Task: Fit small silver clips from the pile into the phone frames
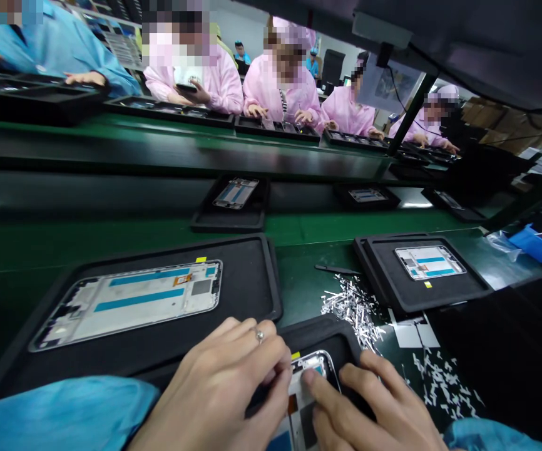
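A silvery phone frame (307, 401) with blue strips lies in a black foam tray (334, 332) right in front of me. My left hand (226, 382), with a ring on one finger, is curled at the frame's left edge. Its thumb and fingers are pinched together, and what lies between them is hidden. My right hand (365, 401) rests over the frame's right side with fingers apart, the index fingertip touching the frame near its top. A yellow tab (295, 356) sticks out at the frame's top edge. The frame's lower part is cut off by the picture edge.
A larger tray (247, 250) with another phone frame (134, 300) stands at left. At right is a stacked tray (383, 288) with a frame. White scraps (353, 307) and dark tweezers (337, 269) lie between. Further trays sit on the green line; co-workers (283, 81) sit opposite.
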Demonstrator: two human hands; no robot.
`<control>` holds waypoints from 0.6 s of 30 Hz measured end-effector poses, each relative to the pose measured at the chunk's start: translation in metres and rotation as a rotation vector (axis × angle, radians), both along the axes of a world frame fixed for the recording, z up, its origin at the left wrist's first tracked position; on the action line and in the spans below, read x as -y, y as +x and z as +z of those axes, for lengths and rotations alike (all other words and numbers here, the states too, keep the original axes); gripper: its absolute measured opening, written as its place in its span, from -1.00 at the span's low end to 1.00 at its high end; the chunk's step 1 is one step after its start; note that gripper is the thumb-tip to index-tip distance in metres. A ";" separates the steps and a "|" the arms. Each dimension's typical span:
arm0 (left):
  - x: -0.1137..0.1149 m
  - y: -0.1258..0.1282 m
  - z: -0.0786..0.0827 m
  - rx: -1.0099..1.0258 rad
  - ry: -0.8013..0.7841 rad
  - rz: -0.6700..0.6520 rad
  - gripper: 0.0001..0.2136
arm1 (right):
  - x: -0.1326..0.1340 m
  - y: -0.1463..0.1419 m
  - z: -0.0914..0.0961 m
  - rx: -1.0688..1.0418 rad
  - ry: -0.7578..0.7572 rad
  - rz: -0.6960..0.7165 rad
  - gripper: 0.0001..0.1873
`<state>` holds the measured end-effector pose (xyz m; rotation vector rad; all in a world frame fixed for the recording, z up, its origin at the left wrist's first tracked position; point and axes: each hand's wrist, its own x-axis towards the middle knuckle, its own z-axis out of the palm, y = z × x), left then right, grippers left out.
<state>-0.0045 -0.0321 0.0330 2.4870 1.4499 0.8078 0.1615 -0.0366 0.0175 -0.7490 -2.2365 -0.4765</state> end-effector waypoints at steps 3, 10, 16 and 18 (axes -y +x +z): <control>0.000 -0.002 -0.001 -0.017 0.018 0.018 -0.81 | 0.000 0.003 -0.001 0.038 -0.023 0.020 -0.52; -0.001 -0.004 -0.003 -0.065 0.066 -0.051 -0.82 | 0.001 0.004 -0.004 0.098 -0.028 0.032 -0.54; 0.006 0.001 -0.007 -0.036 0.002 0.090 -0.70 | 0.001 0.006 -0.005 0.138 -0.030 0.060 -0.53; 0.006 0.000 -0.005 -0.040 0.006 0.038 -0.72 | 0.002 0.007 -0.008 0.158 -0.015 0.054 -0.53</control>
